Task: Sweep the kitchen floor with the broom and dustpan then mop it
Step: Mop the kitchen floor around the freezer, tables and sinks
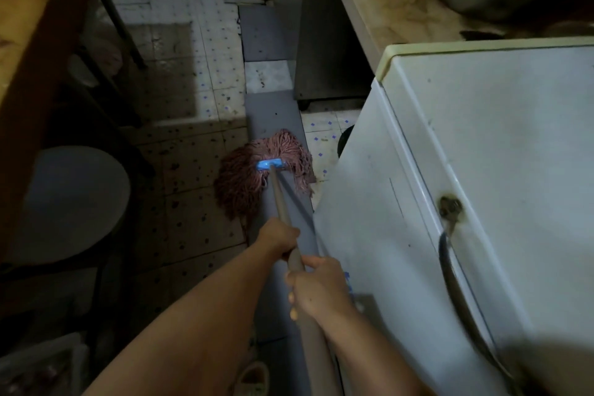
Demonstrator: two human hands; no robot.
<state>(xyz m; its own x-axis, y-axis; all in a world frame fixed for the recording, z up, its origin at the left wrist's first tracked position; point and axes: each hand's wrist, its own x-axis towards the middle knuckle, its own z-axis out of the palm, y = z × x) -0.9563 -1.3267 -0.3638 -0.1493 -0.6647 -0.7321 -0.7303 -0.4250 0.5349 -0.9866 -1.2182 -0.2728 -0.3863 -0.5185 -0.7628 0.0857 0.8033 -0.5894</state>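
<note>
Mopping stage now, no broom or dustpan anywhere in view. I've got both hands wrapped around the mop handle [283,202]: my left hand [278,239] sits further down the pole, my right hand [318,291] nearer to me, fingers curled tight on it. The mop head [254,177] is flat on the floor [199,202], spread half over the speckled tiles and half over the grey strip, just beside the near corner of the white fridge [466,186].

My guess on handling: the stringy head is soft and floppy, likely soggy and heavy, so it drags. The pole's stiff, so a split grip gives me leverage. The floor looks wet, probably slippery. There's a round stool [70,199] on the left, so not much swing room.
</note>
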